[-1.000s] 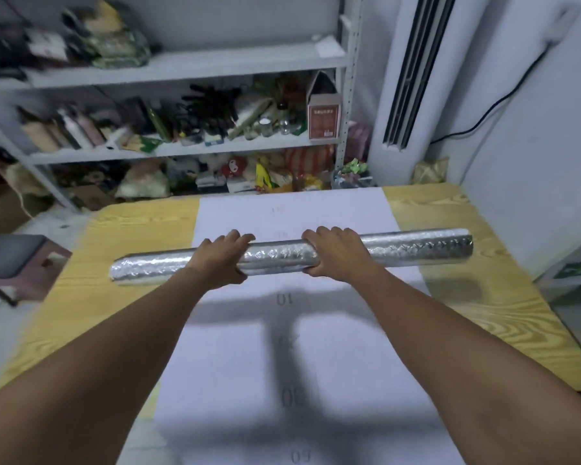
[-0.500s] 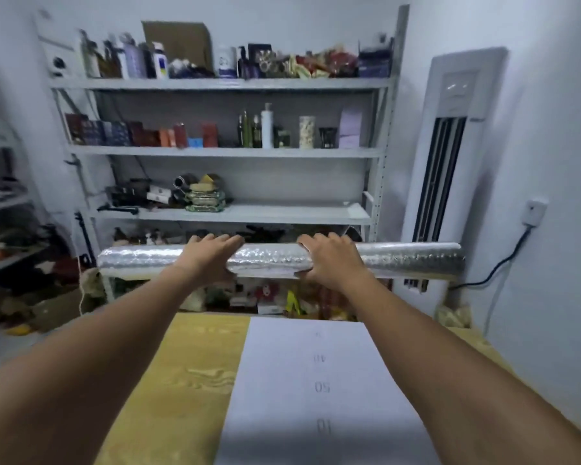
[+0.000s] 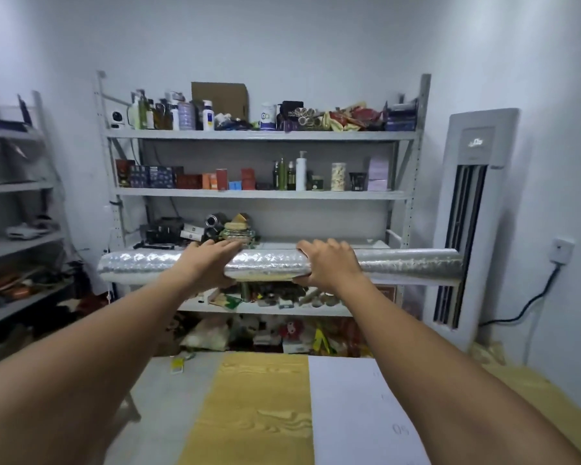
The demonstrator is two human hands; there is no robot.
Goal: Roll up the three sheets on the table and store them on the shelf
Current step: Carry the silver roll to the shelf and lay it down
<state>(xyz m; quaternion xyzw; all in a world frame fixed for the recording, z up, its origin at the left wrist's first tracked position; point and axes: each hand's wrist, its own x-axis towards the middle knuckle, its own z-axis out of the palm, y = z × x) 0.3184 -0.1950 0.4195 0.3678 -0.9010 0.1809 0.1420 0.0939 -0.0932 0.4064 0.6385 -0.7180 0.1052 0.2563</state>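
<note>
A long silver embossed rolled sheet point(image 3: 265, 265) hangs level in the air in front of the grey metal shelf point(image 3: 259, 195), at about the height of its third board. My left hand point(image 3: 206, 261) grips the roll left of its middle and my right hand point(image 3: 329, 263) grips it right of the middle, fingers curled over the top. Below, a white sheet point(image 3: 356, 411) with printed numbers lies flat on the wooden table point(image 3: 252, 411). No third sheet can be made out.
The shelf boards are crowded with bottles, boxes and packets; the right part of the third board point(image 3: 369, 245) is bare. A tall white air conditioner point(image 3: 467, 213) stands right of the shelf, behind the roll's right end. A second shelf unit point(image 3: 14, 209) stands at the left.
The roll went from lying on the table to being held up in front of the shelf by both hands. The view has swung upward and nearer to the shelf.
</note>
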